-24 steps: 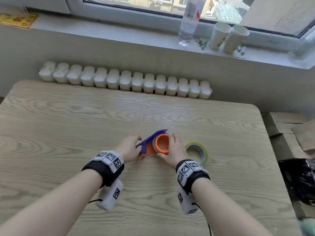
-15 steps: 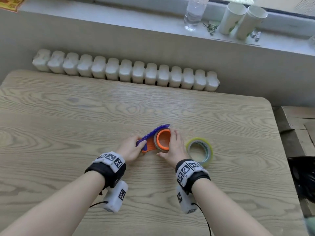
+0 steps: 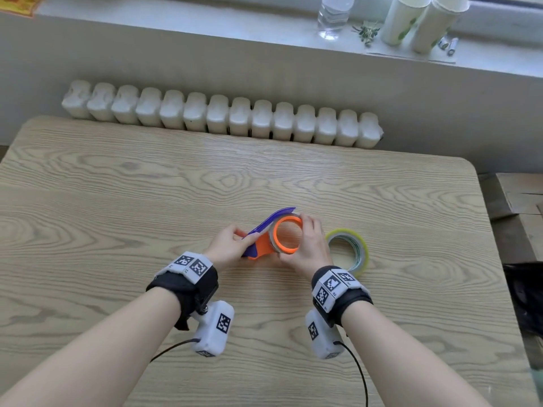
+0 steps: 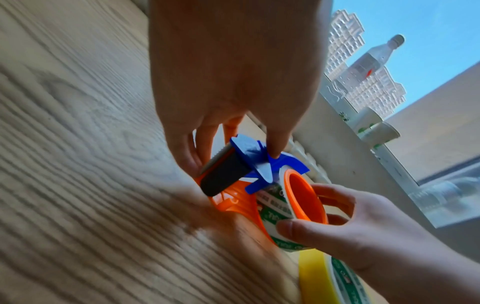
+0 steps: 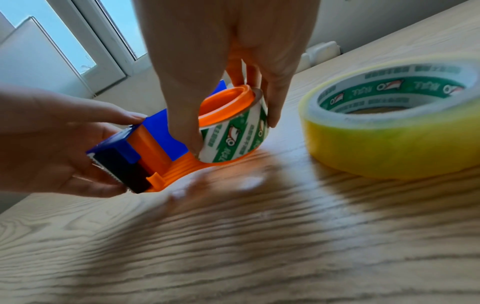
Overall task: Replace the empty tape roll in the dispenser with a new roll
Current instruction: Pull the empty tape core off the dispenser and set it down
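Observation:
An orange and blue tape dispenser [image 3: 261,245] is tipped on the wooden table [image 3: 117,201], cutter end raised. My left hand [image 3: 246,245] grips that cutter end, thumb on the blue guard [image 4: 285,162], fingers beneath. My right hand [image 3: 302,242] pinches the empty roll [image 5: 233,139], a white and green printed core sitting on the orange hub [image 5: 223,100]. Thumb and fingers clasp opposite sides of the core. The new yellow tape roll [image 3: 360,248] lies flat just right of my right hand, partly hidden by my wrist in the head view and plain in the right wrist view [image 5: 389,133].
A white radiator [image 3: 220,116] runs behind the table's far edge. On the windowsill above it stand a water bottle [image 3: 333,16] and two paper cups [image 3: 417,22]. Cardboard boxes [image 3: 520,198] and a dark bag [image 3: 526,292] sit beyond the table's right edge.
The head view has tilted down and closer. My right fingers have wrapped further round the core, and the dispenser's hub now faces more upward. The yellow roll has not moved.

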